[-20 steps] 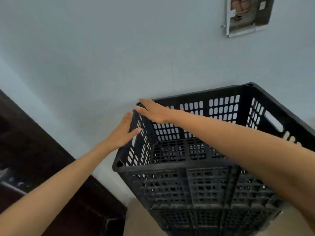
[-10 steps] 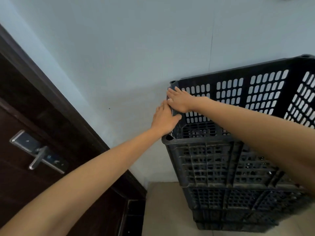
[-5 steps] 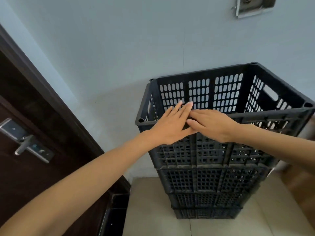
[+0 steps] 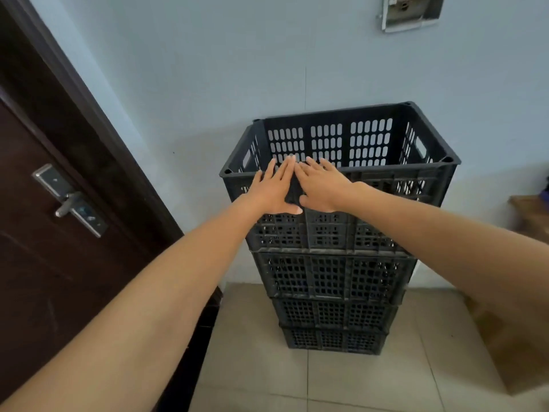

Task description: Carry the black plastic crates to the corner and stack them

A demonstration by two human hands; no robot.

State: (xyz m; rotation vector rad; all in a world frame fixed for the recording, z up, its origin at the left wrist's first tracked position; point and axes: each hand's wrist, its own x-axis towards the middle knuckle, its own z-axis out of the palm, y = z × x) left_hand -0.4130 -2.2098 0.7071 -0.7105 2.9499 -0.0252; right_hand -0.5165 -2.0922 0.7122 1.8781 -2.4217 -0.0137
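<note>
A stack of several black perforated plastic crates (image 4: 332, 278) stands on the tiled floor against the pale blue wall. The top crate (image 4: 386, 176) is open and nothing shows inside it. My left hand (image 4: 274, 190) lies flat with straight fingers on the near wall of the top crate, fingertips at its rim. My right hand (image 4: 322, 185) lies flat beside it on the same wall, fingers spread. The two hands touch at the index fingers. Neither hand grips anything.
A dark brown door (image 4: 44, 233) with a silver lever handle (image 4: 69, 200) stands at the left, its frame close to the stack. A wall box (image 4: 411, 11) hangs high up. A brown cardboard box (image 4: 511, 346) sits at the right on the beige floor tiles (image 4: 267, 367).
My hands moved from the top crate's far left corner to its near wall, where they now lie flat. The view has drawn back, showing the whole stack and the floor.
</note>
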